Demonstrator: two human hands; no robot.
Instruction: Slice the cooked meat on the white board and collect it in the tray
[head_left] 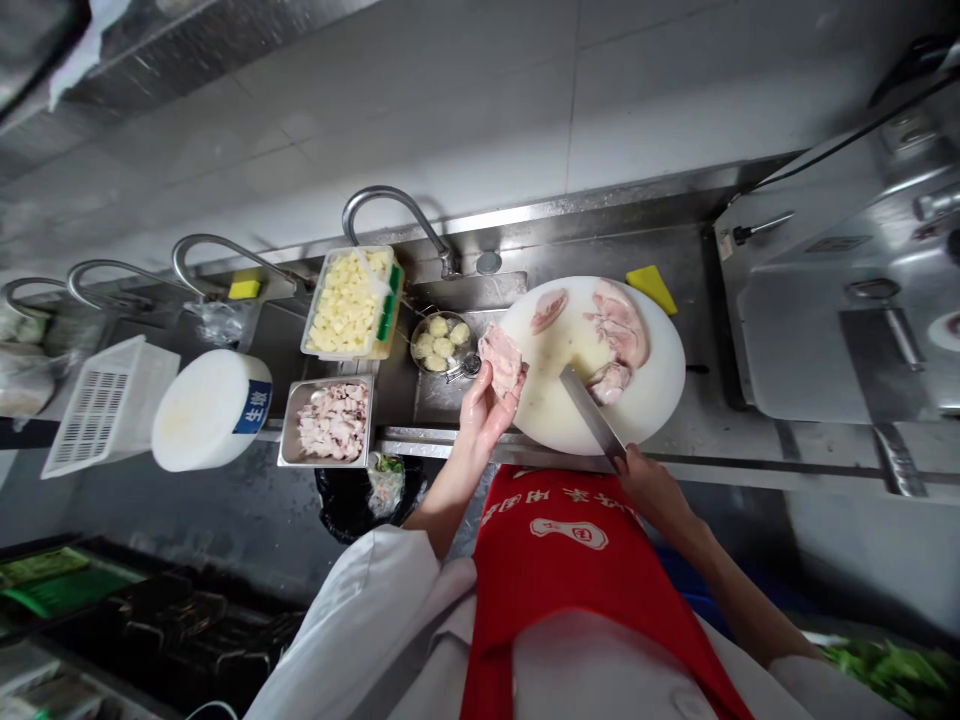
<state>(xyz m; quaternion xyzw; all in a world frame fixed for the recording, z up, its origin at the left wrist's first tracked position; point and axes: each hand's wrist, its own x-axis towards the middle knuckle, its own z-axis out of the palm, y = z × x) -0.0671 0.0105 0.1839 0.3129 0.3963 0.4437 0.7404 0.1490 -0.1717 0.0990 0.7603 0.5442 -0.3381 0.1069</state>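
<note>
My left hand (489,405) holds a flat piece of pale raw meat (501,358) just off the left edge of a round white cutting board (536,410). The fingers and thumb grip its lower part. My right hand (651,485) is closed round the handle of a knife (596,415), whose broad blade slants over the board's front half. On the board lie a large piece of raw meat (621,325) at the right, a smaller lump (609,382) below it and a thin piece (549,310) at the back.
Left of the board, a strainer (441,342) holds several pale balls in the sink. Beyond stand a tub of pale chunks (349,303), a metal pan (325,424) of cut meat and another thick white board (210,408). A yellow cloth (652,289) lies behind the board; a faucet (397,200) arches at the back.
</note>
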